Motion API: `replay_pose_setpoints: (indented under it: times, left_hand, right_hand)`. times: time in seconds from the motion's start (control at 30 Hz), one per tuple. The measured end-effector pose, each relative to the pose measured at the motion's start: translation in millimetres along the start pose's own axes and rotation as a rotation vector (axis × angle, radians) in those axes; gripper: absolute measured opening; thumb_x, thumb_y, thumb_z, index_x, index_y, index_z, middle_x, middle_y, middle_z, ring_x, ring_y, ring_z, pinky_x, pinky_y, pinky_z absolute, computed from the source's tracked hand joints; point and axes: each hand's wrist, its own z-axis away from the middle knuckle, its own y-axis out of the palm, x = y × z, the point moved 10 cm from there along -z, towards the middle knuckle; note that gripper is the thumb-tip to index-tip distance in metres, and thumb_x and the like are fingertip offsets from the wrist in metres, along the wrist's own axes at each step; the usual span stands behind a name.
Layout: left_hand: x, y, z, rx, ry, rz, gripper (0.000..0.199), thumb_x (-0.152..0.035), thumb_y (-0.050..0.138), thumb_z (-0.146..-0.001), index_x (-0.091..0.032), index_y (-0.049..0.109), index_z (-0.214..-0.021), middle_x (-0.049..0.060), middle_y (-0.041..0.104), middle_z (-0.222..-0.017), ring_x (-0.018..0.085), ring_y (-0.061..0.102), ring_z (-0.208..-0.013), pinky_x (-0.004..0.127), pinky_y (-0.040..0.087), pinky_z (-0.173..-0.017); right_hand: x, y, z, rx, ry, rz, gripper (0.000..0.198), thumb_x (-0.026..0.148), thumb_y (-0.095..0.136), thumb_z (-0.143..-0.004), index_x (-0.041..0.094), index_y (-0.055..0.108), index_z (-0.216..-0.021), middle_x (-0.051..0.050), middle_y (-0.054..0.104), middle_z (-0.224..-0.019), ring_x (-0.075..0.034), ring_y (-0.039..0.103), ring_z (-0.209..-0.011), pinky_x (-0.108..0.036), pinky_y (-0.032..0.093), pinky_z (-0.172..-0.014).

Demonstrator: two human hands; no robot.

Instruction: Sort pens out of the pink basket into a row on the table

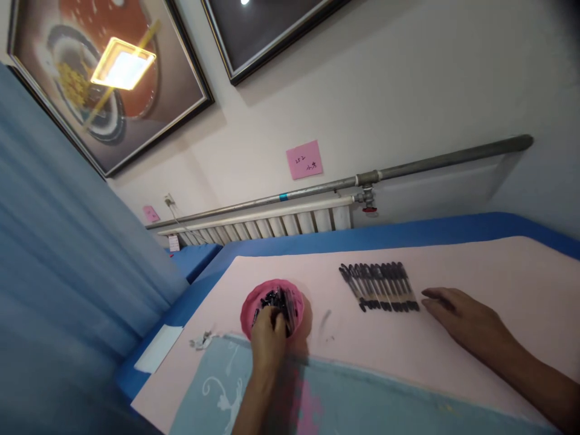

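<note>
My left hand [268, 339] reaches into a round pink basket [247, 314]. Its fingers are bent together among loose black pen parts [273, 297], and what they pinch is hidden. On the pink sheet to the right lies a row of several clear pens [380, 287] with black ends, side by side and slightly slanted. My right hand [460, 317] rests just right of that row, its fingers stretched out and apart with nothing between them.
A pink sheet [489, 272] covers the blue table [308, 241], with a light blue patterned cloth [362, 393] along the near side. A crumpled white scrap [202, 340] and white paper [158, 348] lie left. Behind are a radiator [290, 222], a pipe and a curtain [67, 241].
</note>
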Motion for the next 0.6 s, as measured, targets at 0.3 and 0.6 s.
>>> replay_pose_setpoints:
  times: [0.3, 0.6]
  left_hand:
    - [16, 19, -34, 0.047, -0.088, -0.131, 0.01, -0.015, 0.062, -0.058, -0.016, 0.055, -0.05, 0.007, 0.055, -0.053, 0.024, 0.056, -0.064, 0.035, 0.036, -0.063]
    - [41, -11, -35, -0.046, -0.194, 0.119, 0.016, -0.028, 0.061, -0.062, -0.018, 0.056, -0.05, -0.002, 0.049, -0.044, 0.013, 0.046, -0.046, 0.026, 0.035, -0.05]
  right_hand:
    - [3, 8, 5, 0.12, 0.007, -0.081, 0.02, 0.032, 0.042, -0.071, 0.021, 0.057, -0.079, -0.012, 0.066, -0.096, -0.025, 0.062, -0.087, -0.035, 0.046, -0.077]
    - [0, 5, 3, 0.085, 0.004, -0.094, 0.018, 0.032, 0.043, -0.07, 0.022, 0.056, -0.078, -0.011, 0.066, -0.093, -0.026, 0.063, -0.086, -0.036, 0.047, -0.077]
